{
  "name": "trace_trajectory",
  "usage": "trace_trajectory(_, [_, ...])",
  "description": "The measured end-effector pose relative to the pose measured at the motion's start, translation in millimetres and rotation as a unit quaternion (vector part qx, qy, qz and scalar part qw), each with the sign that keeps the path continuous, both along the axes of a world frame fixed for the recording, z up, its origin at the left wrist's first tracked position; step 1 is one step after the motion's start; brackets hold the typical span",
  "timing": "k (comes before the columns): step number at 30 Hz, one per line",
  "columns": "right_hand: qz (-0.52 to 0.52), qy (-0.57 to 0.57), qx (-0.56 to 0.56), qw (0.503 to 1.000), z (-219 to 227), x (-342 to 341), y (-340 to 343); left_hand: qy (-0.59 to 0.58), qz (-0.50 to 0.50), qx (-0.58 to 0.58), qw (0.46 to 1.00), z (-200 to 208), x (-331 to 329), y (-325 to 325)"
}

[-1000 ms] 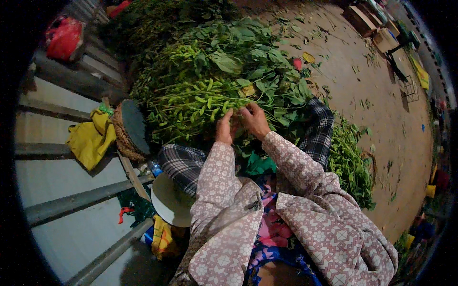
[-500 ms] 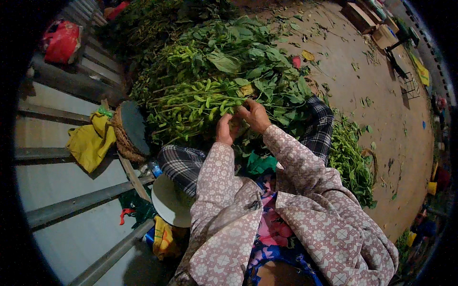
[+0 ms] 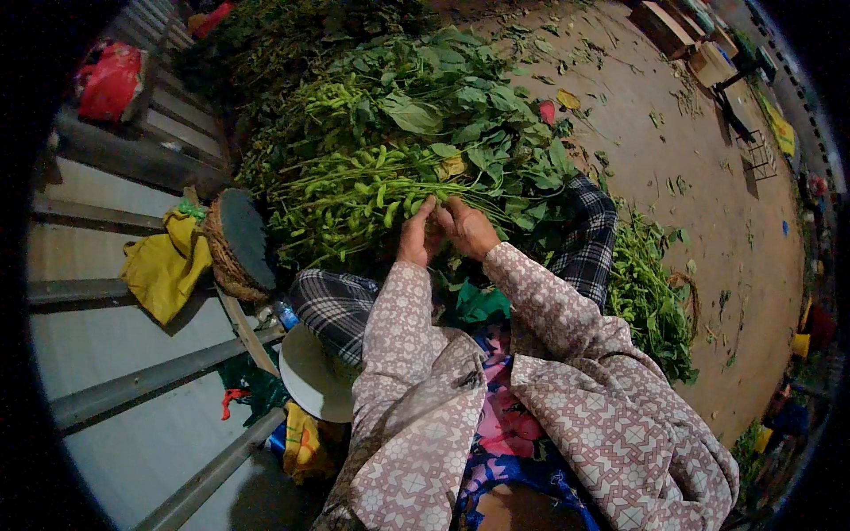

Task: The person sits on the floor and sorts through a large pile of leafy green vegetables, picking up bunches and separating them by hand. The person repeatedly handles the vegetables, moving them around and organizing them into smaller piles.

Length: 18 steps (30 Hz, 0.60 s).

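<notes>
Gripping into the heap of leafy green stalks with pods [image 3: 381, 190], the person's left hand [image 3: 416, 237] and right hand [image 3: 467, 228] sat side by side, touching each other, at the near edge of the pile. Both hands were curled around stalks, fingers closed on the greenery; which single stem each one pinched could not be told. The heap lay on the ground straight ahead of the person, spreading up and to the left, with broad leaves on top and pale green pods nearest the hands. Checked trouser legs [image 3: 335, 305] framed the pile on either side. To the left stood a round woven basket [image 3: 232, 250] tipped on edge, a yellow cloth [image 3: 164, 270] just beside it. A smaller clump of greens [image 3: 651, 296] lay to the right on bare brown dirt [image 3: 708, 195].
</notes>
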State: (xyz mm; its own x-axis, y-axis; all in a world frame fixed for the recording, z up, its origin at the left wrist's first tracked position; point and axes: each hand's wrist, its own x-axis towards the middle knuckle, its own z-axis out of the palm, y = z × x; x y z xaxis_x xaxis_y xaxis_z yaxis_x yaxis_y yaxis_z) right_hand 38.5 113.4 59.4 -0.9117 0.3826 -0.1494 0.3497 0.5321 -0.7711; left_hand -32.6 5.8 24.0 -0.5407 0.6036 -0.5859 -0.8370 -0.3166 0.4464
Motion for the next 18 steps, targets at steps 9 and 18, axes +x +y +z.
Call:
trace_trajectory(9, [0.005,0.014,-0.155,0.988,-13,8,3,0.039,0.016,-0.074,0.996,14,5,4])
trace_trajectory(18, [-0.083,-0.08,-0.574,0.811,18,6,4,0.048,-0.006,-0.071,0.996,12,4,-1])
